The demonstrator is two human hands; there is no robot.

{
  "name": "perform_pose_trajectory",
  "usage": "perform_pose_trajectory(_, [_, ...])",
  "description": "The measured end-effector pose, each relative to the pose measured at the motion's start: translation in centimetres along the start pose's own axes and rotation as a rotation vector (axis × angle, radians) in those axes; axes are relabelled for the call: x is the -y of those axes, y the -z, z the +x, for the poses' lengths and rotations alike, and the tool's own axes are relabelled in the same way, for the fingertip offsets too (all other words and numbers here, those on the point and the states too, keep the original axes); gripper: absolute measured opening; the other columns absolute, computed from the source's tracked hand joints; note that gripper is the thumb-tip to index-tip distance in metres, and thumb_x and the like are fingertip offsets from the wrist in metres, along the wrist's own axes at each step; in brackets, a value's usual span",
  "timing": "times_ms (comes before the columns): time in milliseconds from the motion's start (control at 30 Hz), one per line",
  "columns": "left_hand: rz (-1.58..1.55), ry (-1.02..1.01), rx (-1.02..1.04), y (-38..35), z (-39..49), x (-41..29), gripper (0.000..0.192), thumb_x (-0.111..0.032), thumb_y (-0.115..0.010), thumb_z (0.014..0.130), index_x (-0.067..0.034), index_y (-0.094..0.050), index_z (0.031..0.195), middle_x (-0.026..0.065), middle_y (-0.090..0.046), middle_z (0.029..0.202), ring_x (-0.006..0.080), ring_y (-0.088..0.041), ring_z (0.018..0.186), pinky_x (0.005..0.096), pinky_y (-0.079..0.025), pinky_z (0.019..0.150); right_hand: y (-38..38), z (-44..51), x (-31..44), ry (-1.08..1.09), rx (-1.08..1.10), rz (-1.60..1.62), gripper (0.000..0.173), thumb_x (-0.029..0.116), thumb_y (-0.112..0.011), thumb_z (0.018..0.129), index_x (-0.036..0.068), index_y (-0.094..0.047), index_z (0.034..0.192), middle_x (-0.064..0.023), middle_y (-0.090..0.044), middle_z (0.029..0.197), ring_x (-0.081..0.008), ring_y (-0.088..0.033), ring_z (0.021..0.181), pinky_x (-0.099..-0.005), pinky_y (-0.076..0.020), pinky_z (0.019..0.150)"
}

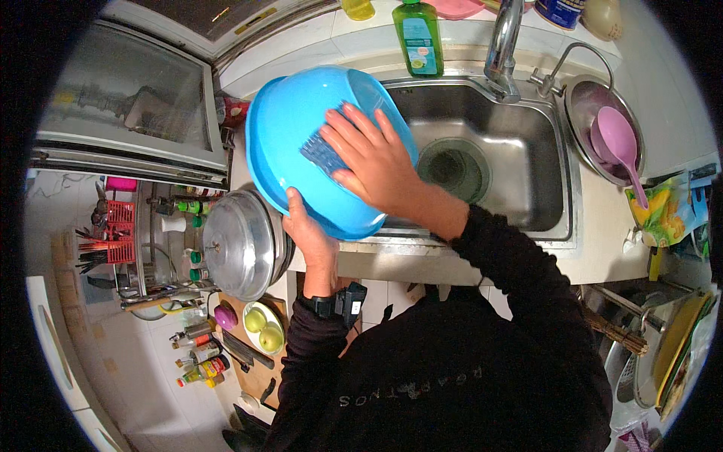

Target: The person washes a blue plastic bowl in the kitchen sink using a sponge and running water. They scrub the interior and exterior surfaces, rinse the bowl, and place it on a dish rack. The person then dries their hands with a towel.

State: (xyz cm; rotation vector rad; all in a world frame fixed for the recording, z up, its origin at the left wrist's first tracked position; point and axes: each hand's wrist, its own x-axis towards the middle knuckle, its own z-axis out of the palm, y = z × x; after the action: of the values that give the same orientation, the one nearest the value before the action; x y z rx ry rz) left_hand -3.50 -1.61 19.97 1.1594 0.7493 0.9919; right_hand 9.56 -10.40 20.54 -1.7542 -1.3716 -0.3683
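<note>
A blue plastic basin point(294, 121) is tilted over the left part of the stainless steel sink point(522, 127), its outer side facing me. My left hand point(310, 237) grips the rim at the lower left, thumb on the outside; its other fingers are hidden behind the basin. A dark grey scouring pad point(321, 153) lies flat against the basin's outer wall under my right hand point(373, 155), which presses it there with spread fingers. Below the basin's right edge, the round drain strainer point(454, 169) shows in the sink.
A chrome faucet point(502, 56) rises behind the sink, beside a green detergent bottle point(418, 39). At right, a pink ladle point(615, 138) rests in a metal bowl point(579, 96). A lidded pot point(240, 243) stands close left of my left hand. Green apples point(270, 338) sit on a plate.
</note>
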Motion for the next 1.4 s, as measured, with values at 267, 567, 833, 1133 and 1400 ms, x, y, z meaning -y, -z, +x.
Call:
perform_pose_trajectory(267, [0.102,0.005,0.087,0.8,-1.3,0.5,0.048,-0.034,-0.053,0.091,0.006,-0.05,0.117,0.0125,-0.056,0.11,0.0193,-0.052,0.098,0.0349,-0.039,0.089,-1.9,9.2,-9.6,-0.112,0.228,0.166,0.051,0.04,-0.055,0.081,0.006,-0.052,0.12,-0.0136,-0.049,0.127,-0.0319,-0.043,0.12,-0.0529,-0.0294,0.1])
perform_pose_trajectory(567, [-0.058,0.045,0.001,0.2,-0.8,-0.8,0.051,-0.034,-0.044,0.094,0.005,-0.039,0.127,0.0152,-0.048,0.123,0.0248,-0.05,0.107,0.0382,-0.038,0.094,-3.2,-2.7,-16.1,-1.072,0.138,1.282,0.05,0.046,-0.042,0.091,0.009,-0.05,0.124,-0.0096,-0.05,0.125,-0.0223,-0.049,0.106,-0.0331,-0.035,0.096])
perform_pose_trajectory(833, [-0.051,0.0,-0.021,-2.2,0.5,0.7,0.058,-0.037,-0.041,0.095,0.005,-0.03,0.132,0.0175,-0.038,0.133,0.0283,-0.043,0.115,0.0422,-0.033,0.099,-8.1,-10.4,-3.5,-1.276,-0.379,1.179,0.048,0.031,-0.043,0.093,0.005,-0.034,0.133,-0.0075,-0.05,0.118,-0.0201,-0.044,0.108,-0.0359,-0.0349,0.094])
perform_pose_trajectory(1133, [0.078,-0.012,0.037,-3.1,0.3,1.2,0.053,-0.035,-0.044,0.094,0.006,-0.038,0.127,0.0177,-0.046,0.125,0.0274,-0.05,0.106,0.0409,-0.04,0.092,-3.6,-5.4,-0.4,-0.294,-0.242,0.074,0.069,0.02,-0.064,0.071,0.006,-0.037,0.133,-0.0153,-0.032,0.14,-0.0316,-0.027,0.131,-0.0516,-0.0181,0.106])
perform_pose_trajectory(1400, [0.192,0.062,-0.01,-2.9,-0.9,1.3,0.05,-0.036,-0.05,0.091,0.007,-0.048,0.117,0.0148,-0.055,0.11,0.0222,-0.054,0.094,0.0357,-0.043,0.083,-2.6,-2.5,-8.9,-0.311,-0.38,0.094,0.035,0.023,-0.058,0.079,0.008,-0.057,0.11,-0.0177,-0.053,0.117,-0.031,-0.051,0.108,-0.0442,-0.0415,0.089])
